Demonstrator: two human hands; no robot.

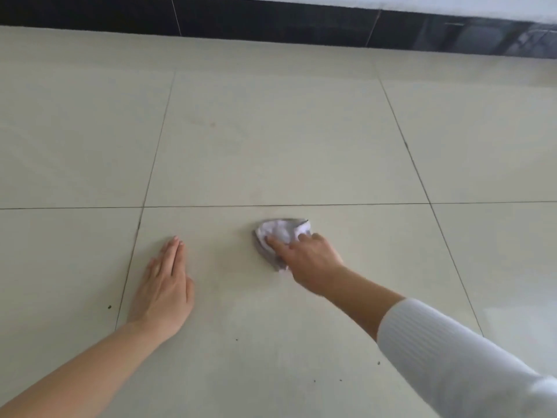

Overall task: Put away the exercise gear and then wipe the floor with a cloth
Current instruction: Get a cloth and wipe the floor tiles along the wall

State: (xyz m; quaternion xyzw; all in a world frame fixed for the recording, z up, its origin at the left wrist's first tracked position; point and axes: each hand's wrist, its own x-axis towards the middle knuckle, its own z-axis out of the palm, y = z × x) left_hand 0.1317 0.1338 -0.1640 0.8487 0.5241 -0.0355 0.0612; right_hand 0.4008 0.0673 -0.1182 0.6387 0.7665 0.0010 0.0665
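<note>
Now right hand (pixel 307 260) holds crumpled cloth (pixel 281 229) against floor (pixel 271 131) (left hand (pixel 165 288) flat).

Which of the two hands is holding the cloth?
The right hand, the one with the white sleeve: its fingers hold the crumpled cloth against the floor. The left hand lies flat, touching no cloth.

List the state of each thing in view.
floor, tiled, a few dark specks on it
cloth, crumpled, lying on the floor
right hand, grips the cloth, pressing it down
left hand, flat on the floor, fingers straight, empty
</note>
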